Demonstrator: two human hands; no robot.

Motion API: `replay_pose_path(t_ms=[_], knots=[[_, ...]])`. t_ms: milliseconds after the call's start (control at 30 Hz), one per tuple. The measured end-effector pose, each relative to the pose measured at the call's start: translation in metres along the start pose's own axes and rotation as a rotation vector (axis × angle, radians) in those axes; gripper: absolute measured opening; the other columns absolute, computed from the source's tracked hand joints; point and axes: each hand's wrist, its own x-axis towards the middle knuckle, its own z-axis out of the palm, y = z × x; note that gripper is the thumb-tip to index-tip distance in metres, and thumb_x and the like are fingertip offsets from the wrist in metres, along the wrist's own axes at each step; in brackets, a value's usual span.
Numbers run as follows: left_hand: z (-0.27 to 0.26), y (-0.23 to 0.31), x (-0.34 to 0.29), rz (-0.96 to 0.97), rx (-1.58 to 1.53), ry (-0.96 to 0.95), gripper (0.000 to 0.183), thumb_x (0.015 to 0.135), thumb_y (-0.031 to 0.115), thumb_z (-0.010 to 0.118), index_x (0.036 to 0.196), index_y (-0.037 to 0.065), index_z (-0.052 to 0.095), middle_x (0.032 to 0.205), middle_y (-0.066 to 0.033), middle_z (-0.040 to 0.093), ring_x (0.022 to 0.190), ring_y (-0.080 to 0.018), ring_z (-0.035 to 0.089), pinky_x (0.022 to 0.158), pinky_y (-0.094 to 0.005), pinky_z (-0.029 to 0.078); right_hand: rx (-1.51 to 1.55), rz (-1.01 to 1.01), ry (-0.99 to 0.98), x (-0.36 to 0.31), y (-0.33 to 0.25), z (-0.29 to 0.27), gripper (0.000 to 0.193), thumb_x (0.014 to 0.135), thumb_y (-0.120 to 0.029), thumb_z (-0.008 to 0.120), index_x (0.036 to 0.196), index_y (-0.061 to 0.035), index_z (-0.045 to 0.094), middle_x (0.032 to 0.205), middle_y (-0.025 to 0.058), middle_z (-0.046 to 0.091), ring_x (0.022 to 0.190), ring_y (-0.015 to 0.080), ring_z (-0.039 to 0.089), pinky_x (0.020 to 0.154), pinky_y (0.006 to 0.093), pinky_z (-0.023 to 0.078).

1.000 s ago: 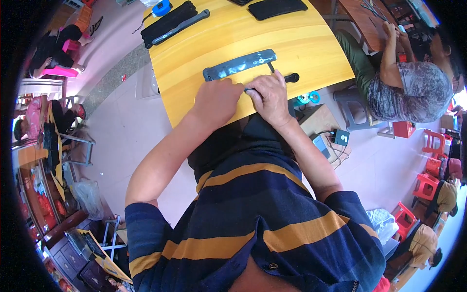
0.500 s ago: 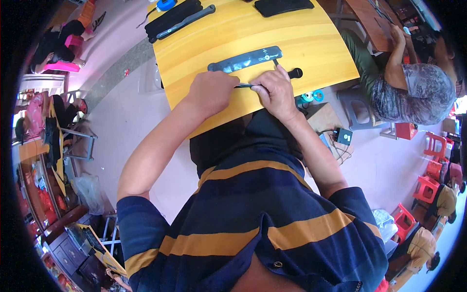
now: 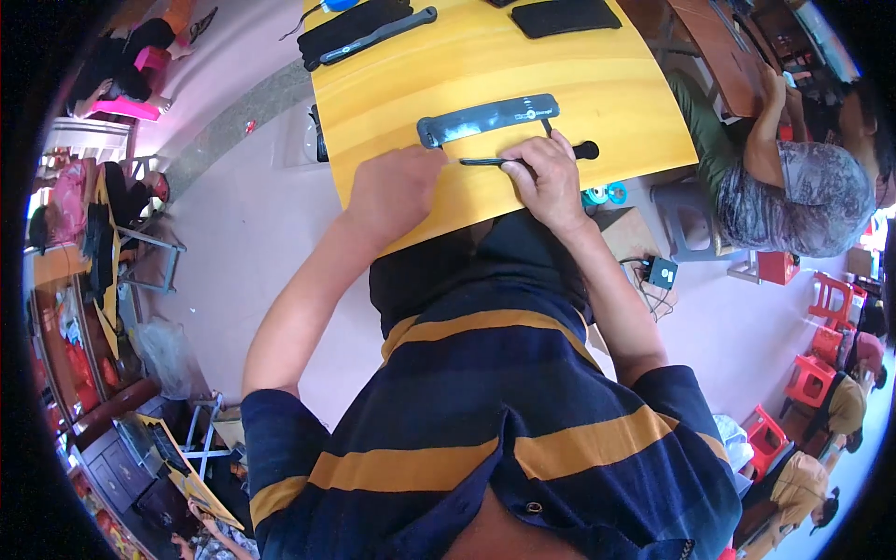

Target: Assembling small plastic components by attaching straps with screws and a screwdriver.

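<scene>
A long, flat black strip (image 3: 490,119) with a shiny face and pale print lies across the yellow table. Just on my side of it, my right hand (image 3: 549,173) closes on a thin dark rod-like piece (image 3: 481,161), its narrow end pointing left. A round-ended black piece (image 3: 586,150) shows beyond my right fingers; whether it belongs to the same thing is hidden. A short dark tab (image 3: 547,125) runs between that hand and the strip. My left hand (image 3: 397,189) is closed, fingertips together near the strip's left end; what they hold, if anything, is hidden.
Black pouches (image 3: 350,33) and a flat black case (image 3: 566,17) lie at the far side of the yellow table (image 3: 635,103). Right of the table are a teal roll-like object (image 3: 611,193), a box with a black adapter (image 3: 663,273) and a seated person (image 3: 803,191).
My left fingers have come off the narrow end of the dark piece and moved slightly left. My right hand keeps its hold. The whole view has shifted a little.
</scene>
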Motion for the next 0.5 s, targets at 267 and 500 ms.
replay_pose_path(t_ms=[267,500], knots=[[0.019,0.006,-0.009,-0.06,0.05,0.005,0.012,0.095,0.017,0.062,0.102,0.013,0.071,0.084,-0.0104,0.069,0.081,-0.0333,0.07,0.071,-0.0464,0.055,-0.086,-0.034,-0.062,0.005,-0.005,-0.009,0.014,0.089,-0.019,0.076,0.1,-0.012,0.072,0.096,0.0052,0.071,0.101,0.0274,0.067,0.114,0.0576,0.036],[0.022,0.003,-0.004,-0.067,0.07,-0.044,0.013,0.097,0.02,0.061,0.101,0.012,0.07,0.084,-0.0107,0.069,0.08,-0.0331,0.07,0.07,-0.0468,0.055,-0.072,-0.016,-0.057,0.006,-0.024,0.003,0.02,0.083,-0.017,0.079,0.102,-0.0144,0.072,0.099,0.0027,0.071,0.105,0.0258,0.067,0.116,0.0594,0.031]])
